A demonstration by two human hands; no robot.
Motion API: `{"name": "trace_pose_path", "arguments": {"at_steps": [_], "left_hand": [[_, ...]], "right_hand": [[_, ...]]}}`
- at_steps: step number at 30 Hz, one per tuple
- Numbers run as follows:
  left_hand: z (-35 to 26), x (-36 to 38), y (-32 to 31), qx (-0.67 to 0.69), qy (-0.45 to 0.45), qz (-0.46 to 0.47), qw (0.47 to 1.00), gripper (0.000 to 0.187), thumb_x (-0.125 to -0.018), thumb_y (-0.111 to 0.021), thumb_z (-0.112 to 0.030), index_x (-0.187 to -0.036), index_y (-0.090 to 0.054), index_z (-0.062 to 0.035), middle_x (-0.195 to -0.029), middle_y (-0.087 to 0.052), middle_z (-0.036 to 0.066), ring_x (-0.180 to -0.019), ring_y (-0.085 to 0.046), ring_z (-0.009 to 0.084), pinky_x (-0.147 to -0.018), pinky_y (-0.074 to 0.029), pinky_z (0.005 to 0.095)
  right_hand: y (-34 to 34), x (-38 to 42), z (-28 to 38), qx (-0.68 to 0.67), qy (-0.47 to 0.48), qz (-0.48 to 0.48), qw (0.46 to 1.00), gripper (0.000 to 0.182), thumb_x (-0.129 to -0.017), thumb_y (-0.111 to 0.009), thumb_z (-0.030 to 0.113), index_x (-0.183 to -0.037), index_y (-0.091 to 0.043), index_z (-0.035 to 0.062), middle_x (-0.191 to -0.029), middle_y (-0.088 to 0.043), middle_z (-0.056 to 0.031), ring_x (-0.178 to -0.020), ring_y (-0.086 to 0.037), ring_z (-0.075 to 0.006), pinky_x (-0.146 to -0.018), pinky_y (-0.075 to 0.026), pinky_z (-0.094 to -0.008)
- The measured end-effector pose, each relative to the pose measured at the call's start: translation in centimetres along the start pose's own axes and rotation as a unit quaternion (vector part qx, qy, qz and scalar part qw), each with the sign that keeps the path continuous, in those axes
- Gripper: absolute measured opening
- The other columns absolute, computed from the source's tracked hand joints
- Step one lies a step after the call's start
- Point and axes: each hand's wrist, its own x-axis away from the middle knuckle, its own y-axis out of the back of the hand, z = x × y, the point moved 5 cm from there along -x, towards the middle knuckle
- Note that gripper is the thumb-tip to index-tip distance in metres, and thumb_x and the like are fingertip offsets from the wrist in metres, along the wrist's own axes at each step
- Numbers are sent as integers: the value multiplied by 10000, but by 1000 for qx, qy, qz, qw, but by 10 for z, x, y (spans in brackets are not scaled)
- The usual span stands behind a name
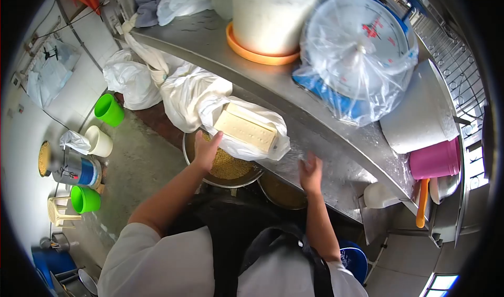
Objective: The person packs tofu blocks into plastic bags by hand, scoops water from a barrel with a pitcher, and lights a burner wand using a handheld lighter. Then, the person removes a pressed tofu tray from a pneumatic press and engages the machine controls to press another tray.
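A pale yellow rectangular block (245,128) with small holes in its surface lies in an open white bag (283,139) on the lower metal shelf. Close to the block's left end is my left hand (207,151), its thumb and fingers apart, over a wide metal bowl of yellow grains (231,167). Off to the right of the bag, my right hand (311,173) hovers above the lower shelf (336,179), slightly blurred and holding nothing, with thumb and fingers apart.
Overhead, the upper shelf (194,32) carries a white bucket (270,21) and a plastic-wrapped scale (362,45). At right are a pink bucket (434,159) and an orange handle (422,202). Green buckets (108,110) and a cream bucket (98,141) stand on the floor at left.
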Motion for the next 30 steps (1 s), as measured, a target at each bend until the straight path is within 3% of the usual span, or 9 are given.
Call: {"name": "trace_pose_path", "arguments": {"at_steps": [6, 8, 10, 14, 17, 19, 21, 26, 30], "left_hand": [[-72, -9, -24, 12, -23, 132, 991, 288, -1042, -677, -263, -1084, -710, 19, -927, -725, 74, -831, -602, 104, -727, -488, 325], [-156, 37, 11, -65, -189, 315, 928, 272, -1052, -655, -274, -1080, -716, -10, -864, -695, 143, -835, -623, 117, -720, -502, 357], [-160, 42, 31, -72, -365, 323, 870, 325, -1015, -690, -314, -974, -702, 8, -928, -719, 238, -833, -720, 306, -766, -536, 451], [-135, 12, 95, -70, -424, 220, 876, 339, -1021, -672, -335, -1002, -709, 1, -1009, -733, 217, -878, -724, 302, -790, -548, 442], [-61, -44, 125, -21, -128, 158, 979, 365, -1041, -653, -379, -1126, -700, -27, -980, -752, 132, -867, -715, 295, -801, -554, 423], [-22, -79, 128, 208, 176, 171, 947, 611, -1039, -598, -576, -1388, -560, -77, -1369, -647, 81, -1247, -623, 282, -968, -506, 467], [-50, -91, 134, 267, 211, 133, 931, 738, -1013, -572, -656, -1476, -457, -94, -1473, -558, 94, -1316, -564, 303, -1028, -463, 517], [-71, -134, 106, 335, 250, 136, 898, 1285, -884, -602, -824, -1682, 69, -73, -1735, -140, 218, -1577, -244, 387, -1235, -260, 596], [-71, -145, 65, 261, 207, 52, 942, 1404, -843, -577, -884, -1650, 150, 5, -1707, -37, 362, -1580, -178, 489, -1255, -205, 631]], "right_hand": [[-95, -78, 146, 62, 146, 109, 981, 568, -970, -720, 258, -1443, -533, 4, -1385, -588, -281, -1303, -547, -478, -1083, -479, -508], [-119, -93, 163, -21, 201, 76, 976, 460, -1008, -684, 195, -1410, -560, 8, -1363, -612, -227, -1257, -623, -383, -1050, -514, -442], [-131, -107, 167, -36, 132, 103, 985, 425, -1024, -664, 195, -1391, -576, 0, -1358, -619, -221, -1254, -632, -358, -1042, -516, -432], [-146, -127, 227, -71, 123, 51, 988, 317, -1064, -588, 163, -1328, -638, -6, -1327, -648, -208, -1227, -652, -300, -1029, -513, -389], [-178, -140, 280, -52, 242, 58, 967, 343, -1053, -627, 161, -1357, -614, 1, -1303, -645, -183, -1160, -657, -277, -1007, -518, -382], [-213, -158, 301, -125, 198, 107, 966, 400, -1042, -652, 172, -1403, -577, 16, -1309, -628, -163, -1137, -646, -262, -996, -518, -386], [-247, -168, 321, -195, 151, 155, 957, 465, -1031, -678, 182, -1448, -539, 32, -1315, -611, -143, -1115, -635, -246, -986, -519, -390], [-318, -142, 296, -378, -378, 200, 821, 674, -1027, -720, 338, -1574, -394, 118, -1403, -547, -100, -1169, -599, -253, -965, -516, -467], [-347, -119, 308, -455, -297, 263, 797, 599, -1085, -575, 474, -1523, -461, 82, -1478, -576, -98, -1333, -581, -275, -1109, -502, -478]]}}
